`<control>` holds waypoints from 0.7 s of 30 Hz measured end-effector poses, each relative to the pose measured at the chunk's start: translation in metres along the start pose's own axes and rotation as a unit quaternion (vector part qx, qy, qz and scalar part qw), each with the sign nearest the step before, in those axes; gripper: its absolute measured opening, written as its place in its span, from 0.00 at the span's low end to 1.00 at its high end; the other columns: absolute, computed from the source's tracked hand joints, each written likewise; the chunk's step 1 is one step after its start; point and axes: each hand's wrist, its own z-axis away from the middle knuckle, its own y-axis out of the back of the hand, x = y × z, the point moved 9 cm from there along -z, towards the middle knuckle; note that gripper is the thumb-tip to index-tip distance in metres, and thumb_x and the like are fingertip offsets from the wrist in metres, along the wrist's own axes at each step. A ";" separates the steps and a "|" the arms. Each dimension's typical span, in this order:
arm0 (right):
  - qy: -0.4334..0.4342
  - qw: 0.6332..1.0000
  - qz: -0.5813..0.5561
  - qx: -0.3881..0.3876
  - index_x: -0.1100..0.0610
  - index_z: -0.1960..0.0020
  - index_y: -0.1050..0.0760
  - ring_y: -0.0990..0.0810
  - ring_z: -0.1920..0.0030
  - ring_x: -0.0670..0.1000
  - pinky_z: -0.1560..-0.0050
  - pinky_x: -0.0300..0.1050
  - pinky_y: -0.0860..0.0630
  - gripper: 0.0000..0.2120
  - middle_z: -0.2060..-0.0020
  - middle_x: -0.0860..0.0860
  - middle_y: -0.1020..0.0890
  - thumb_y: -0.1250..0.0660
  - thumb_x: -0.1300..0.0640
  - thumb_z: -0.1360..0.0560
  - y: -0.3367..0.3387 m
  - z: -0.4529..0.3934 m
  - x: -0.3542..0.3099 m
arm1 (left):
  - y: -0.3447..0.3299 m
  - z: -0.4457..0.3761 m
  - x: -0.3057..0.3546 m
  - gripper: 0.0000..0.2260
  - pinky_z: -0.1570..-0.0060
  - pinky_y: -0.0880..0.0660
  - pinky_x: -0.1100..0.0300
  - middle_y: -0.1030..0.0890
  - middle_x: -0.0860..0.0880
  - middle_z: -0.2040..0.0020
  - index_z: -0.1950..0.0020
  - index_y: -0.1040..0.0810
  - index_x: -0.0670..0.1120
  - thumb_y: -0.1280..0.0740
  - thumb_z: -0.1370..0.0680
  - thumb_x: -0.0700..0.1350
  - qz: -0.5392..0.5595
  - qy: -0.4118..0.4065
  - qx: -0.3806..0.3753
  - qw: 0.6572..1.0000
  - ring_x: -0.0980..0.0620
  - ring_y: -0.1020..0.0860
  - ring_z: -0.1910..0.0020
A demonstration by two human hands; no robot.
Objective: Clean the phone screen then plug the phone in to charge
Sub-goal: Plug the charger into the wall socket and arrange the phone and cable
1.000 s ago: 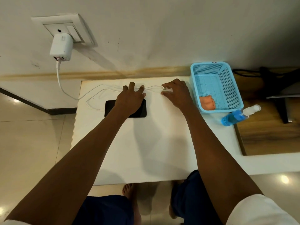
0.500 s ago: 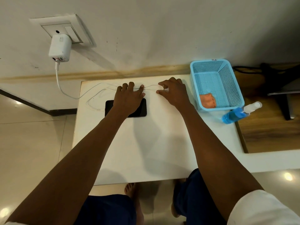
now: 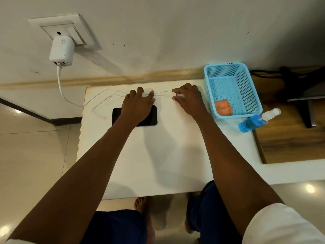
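You're on the charging step: your left hand (image 3: 139, 106) lies flat, fingers straight, over the phone (image 3: 148, 118) and cable (image 3: 105, 95). Your right fingers (image 3: 175, 98) pinch the cable just beyond. Next, find the plug (image 3: 105, 118), left of the phone.

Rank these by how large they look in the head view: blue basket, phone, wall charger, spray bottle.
1. blue basket
2. phone, partly hidden under the left hand
3. spray bottle and wall charger: these look alike, so I leave them unranked.
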 end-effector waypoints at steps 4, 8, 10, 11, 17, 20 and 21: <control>-0.020 1.000 0.008 0.011 0.51 0.39 0.20 0.26 0.42 0.56 0.43 0.51 0.28 0.13 0.46 0.51 0.20 0.32 0.51 0.22 0.001 -0.004 0.000 | 0.005 -0.001 0.003 0.21 0.45 0.30 0.47 0.27 0.40 0.34 0.24 0.32 0.50 0.48 0.15 0.53 0.007 -0.009 -0.001 1.000 0.37 0.26 0.43; -0.047 0.999 0.011 0.009 0.50 0.41 0.20 0.26 0.42 0.55 0.46 0.51 0.26 0.12 0.47 0.50 0.20 0.32 0.50 0.23 -0.002 -0.009 0.002 | 0.010 -0.012 0.013 0.18 0.45 0.29 0.48 0.25 0.41 0.37 0.30 0.25 0.45 0.45 0.16 0.50 0.060 -0.016 -0.002 0.998 0.38 0.26 0.43; -0.054 0.998 0.010 0.017 0.50 0.41 0.19 0.26 0.43 0.55 0.47 0.51 0.26 0.12 0.47 0.49 0.20 0.31 0.49 0.23 -0.003 -0.010 0.004 | 0.012 -0.019 0.019 0.18 0.44 0.30 0.49 0.24 0.42 0.37 0.28 0.26 0.48 0.42 0.16 0.49 0.119 -0.001 -0.001 0.993 0.39 0.26 0.43; -0.053 0.998 0.013 0.021 0.50 0.42 0.19 0.26 0.43 0.55 0.47 0.51 0.26 0.12 0.47 0.50 0.20 0.31 0.49 0.24 -0.004 -0.010 0.004 | 0.014 -0.023 0.023 0.18 0.43 0.31 0.49 0.25 0.43 0.37 0.27 0.27 0.49 0.41 0.17 0.49 0.135 0.004 -0.001 0.991 0.39 0.26 0.42; -0.020 0.997 0.032 0.065 0.53 0.44 0.19 0.25 0.46 0.56 0.52 0.52 0.26 0.12 0.48 0.52 0.19 0.31 0.49 0.23 0.000 -0.002 0.001 | 0.019 -0.046 0.040 0.14 0.45 0.32 0.51 0.22 0.46 0.41 0.35 0.19 0.51 0.38 0.18 0.48 0.156 -0.014 0.012 0.988 0.41 0.25 0.43; -0.012 0.996 0.042 0.074 0.54 0.45 0.18 0.24 0.46 0.58 0.52 0.53 0.27 0.11 0.49 0.53 0.19 0.31 0.50 0.23 0.002 -0.001 -0.002 | 0.017 -0.050 0.034 0.11 0.47 0.30 0.52 0.20 0.47 0.44 0.42 0.16 0.51 0.35 0.20 0.47 0.195 0.008 0.019 0.981 0.42 0.25 0.46; -0.016 0.996 0.040 0.073 0.53 0.45 0.18 0.24 0.46 0.57 0.51 0.53 0.27 0.10 0.49 0.53 0.19 0.31 0.50 0.23 0.002 -0.001 -0.002 | 0.016 -0.052 0.032 0.10 0.48 0.29 0.52 0.19 0.47 0.45 0.44 0.15 0.51 0.34 0.21 0.47 0.218 0.018 0.013 0.976 0.42 0.24 0.46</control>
